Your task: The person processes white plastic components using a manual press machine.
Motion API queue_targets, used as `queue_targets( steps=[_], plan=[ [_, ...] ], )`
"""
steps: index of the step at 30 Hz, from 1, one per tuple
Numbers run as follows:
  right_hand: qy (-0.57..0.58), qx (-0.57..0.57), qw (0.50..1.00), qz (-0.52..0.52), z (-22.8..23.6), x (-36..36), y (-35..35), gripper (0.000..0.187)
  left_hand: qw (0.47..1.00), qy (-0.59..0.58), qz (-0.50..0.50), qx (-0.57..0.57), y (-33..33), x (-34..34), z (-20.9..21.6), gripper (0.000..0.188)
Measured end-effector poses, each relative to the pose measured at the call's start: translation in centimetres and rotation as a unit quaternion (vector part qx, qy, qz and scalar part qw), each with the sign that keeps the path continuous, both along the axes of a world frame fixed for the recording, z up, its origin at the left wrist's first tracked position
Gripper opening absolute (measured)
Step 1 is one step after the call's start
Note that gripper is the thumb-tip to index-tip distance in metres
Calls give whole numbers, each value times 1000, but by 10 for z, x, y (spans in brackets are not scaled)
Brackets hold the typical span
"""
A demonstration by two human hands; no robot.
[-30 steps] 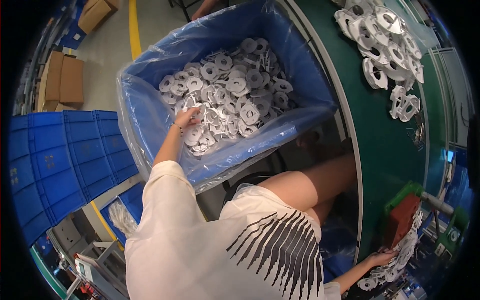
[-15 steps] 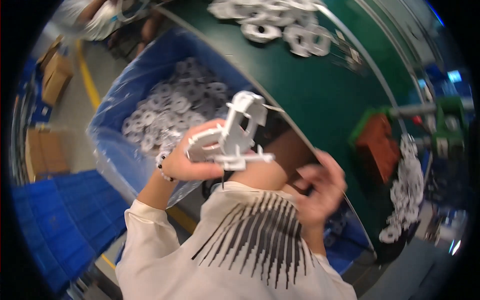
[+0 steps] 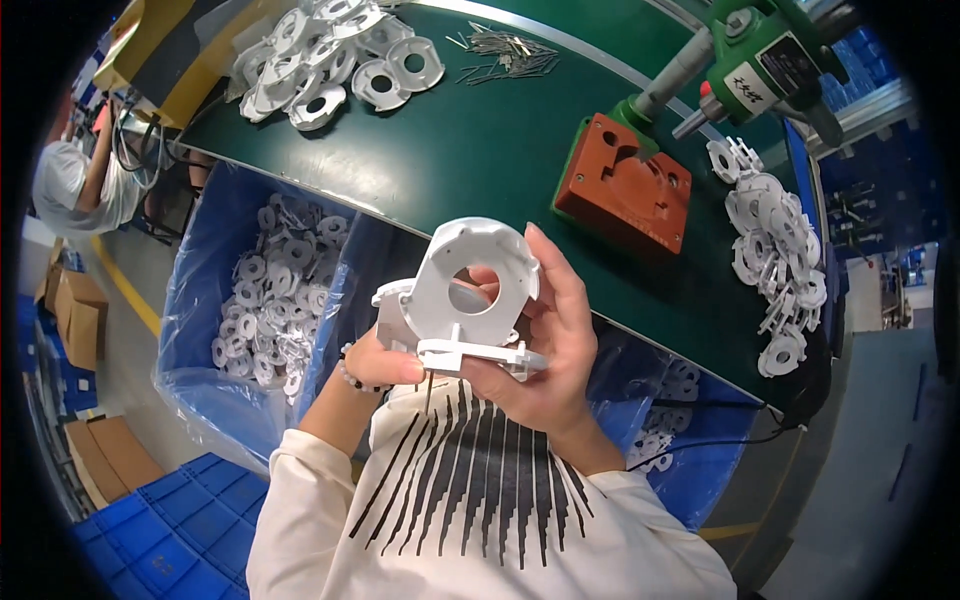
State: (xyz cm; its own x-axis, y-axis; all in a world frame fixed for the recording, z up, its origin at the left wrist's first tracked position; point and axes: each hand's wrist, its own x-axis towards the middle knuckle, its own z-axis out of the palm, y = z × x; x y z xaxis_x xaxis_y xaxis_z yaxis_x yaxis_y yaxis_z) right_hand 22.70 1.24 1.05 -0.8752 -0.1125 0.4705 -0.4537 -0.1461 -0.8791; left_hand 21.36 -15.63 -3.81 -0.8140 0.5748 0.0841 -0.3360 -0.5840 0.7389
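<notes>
Several white plastic parts, the upper one a plate with a large round hole (image 3: 437, 285), are held together in front of my chest. My left hand (image 3: 383, 362) grips their lower left side, thumb pressed near the bottom piece. My right hand (image 3: 562, 352) closes on the right side, its fingers partly behind the plate and its thumb under the lower edge. A thin metal pin (image 3: 430, 393) points down from the lower left of the parts. Fingers show through the hole, but I cannot tell how the pieces join behind.
A green table (image 3: 450, 165) carries a pile of white parts (image 3: 385, 85), loose metal pins (image 3: 515, 52), and a green press (image 3: 745, 75) over a red-brown fixture (image 3: 632, 190). More white parts (image 3: 785, 235) lie right. A blue-lined bin (image 3: 185, 330) holds white rings. Another person (image 3: 85, 190) sits far left.
My right hand has come from beside the table edge to grip the white parts. The parts have turned so the round hole faces up toward me. The view has swung right.
</notes>
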Motion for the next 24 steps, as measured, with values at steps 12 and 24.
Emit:
queue_targets(
  steps=[12, 24],
  plan=[
    [-140, -242, 950, 141, 21, -10, 24, 25, 997, 3, -70, 27, 11, 0, 22, 75],
    [391, 153, 894, -156, 57, -38, 69, 21, 997, -1, -71, -27, 3, 3, 8, 61]
  ],
)
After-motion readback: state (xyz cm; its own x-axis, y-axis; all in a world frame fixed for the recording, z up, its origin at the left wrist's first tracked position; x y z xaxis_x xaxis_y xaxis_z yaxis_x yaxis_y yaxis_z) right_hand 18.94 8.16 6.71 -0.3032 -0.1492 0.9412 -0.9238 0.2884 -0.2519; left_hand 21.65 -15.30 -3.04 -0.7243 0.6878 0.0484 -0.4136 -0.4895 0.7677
